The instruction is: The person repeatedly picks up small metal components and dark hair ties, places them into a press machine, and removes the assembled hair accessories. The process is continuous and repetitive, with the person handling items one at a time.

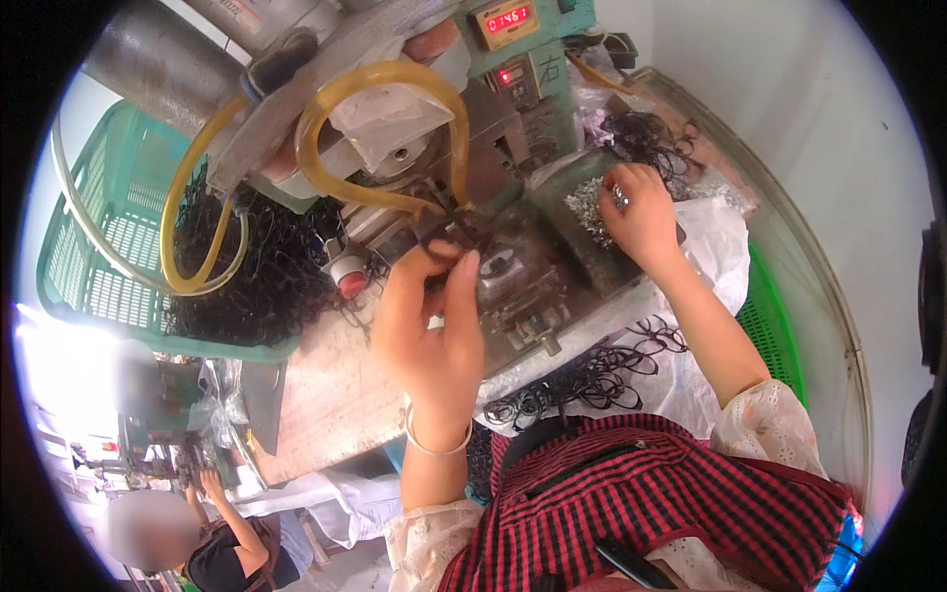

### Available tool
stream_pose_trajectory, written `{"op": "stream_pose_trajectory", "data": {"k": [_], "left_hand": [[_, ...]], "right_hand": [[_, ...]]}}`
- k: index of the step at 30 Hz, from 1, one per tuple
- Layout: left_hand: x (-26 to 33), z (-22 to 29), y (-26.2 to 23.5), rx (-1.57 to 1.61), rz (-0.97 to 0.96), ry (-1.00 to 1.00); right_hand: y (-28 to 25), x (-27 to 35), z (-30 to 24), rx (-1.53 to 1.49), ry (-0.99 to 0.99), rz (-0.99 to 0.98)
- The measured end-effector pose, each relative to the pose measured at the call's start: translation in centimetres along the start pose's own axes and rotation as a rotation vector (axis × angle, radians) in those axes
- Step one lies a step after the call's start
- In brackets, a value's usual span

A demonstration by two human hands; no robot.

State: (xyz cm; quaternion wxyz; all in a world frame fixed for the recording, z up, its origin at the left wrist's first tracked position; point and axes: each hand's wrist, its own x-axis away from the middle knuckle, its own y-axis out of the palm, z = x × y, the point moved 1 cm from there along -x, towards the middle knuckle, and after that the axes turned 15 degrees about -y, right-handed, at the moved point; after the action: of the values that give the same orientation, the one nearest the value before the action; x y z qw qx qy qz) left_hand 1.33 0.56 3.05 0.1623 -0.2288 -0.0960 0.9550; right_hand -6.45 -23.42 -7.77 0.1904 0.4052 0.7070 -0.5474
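Black thin loops, like small hair ties [446, 235], are pinched in the fingers of the left hand [434, 326], right up at the front of a grey metal machine [513, 276]. The left hand is closed on them, thumb against fingers. A pale bangle [434, 446] sits on that wrist.

The right hand [641, 212] is further back, over a flat tray of tiny shiny metal bits [587, 207]. Its fingers are curled down into the pile and touch the bits. I cannot tell if it holds any.

A yellow rubber hose [395, 79] bends in a big loop just above the left hand and is partly in the way of the machine. A small box with red lit numbers [505, 20] sits at the top of the machine.

To the left is a green plastic basket [94, 217] full of black loops. More black loops [592, 380] lie on a white plastic sheet [715, 257] near the person's red and black checked apron [651, 503].

Down in the left corner, another person [222, 538] works at another machine, well apart.
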Motion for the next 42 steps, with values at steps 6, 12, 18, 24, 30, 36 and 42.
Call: {"op": "stream_pose_trajectory", "data": {"k": [6,12,18,24,30,36,42], "left_hand": [[-0.7,0.0,0.4,-0.026,0.007,0.08],[0.9,-1.2,0.0,-0.09,0.061,0.251],[3.0,-4.9,-10.1,-0.093,0.738,0.117],[-2.0,-13.7,-14.9,-1.136,0.183,-0.062],[-0.7,-24.5,-13.3,-0.988,0.19,-0.112],[0.1,-18.4,-11.4,-0.123,0.44,-0.251],[-2.1,-18.2,-8.9,0.047,0.296,-0.294]], "right_hand": [[1.3,1.4,1.1,-0.03,-0.062,0.054],[0.1,0.6,0.0,0.095,-0.109,0.091],[-1.6,3.8,1.4,-0.034,0.047,0.042],[-0.4,1.0,-0.1,0.008,-0.08,0.084],[-1.4,2.8,0.6,-0.022,-0.045,-0.005],[-6.2,5.0,-0.3,-0.32,0.25,0.026],[-3.4,-2.3,-8.6,-0.662,-0.177,0.079]]}}
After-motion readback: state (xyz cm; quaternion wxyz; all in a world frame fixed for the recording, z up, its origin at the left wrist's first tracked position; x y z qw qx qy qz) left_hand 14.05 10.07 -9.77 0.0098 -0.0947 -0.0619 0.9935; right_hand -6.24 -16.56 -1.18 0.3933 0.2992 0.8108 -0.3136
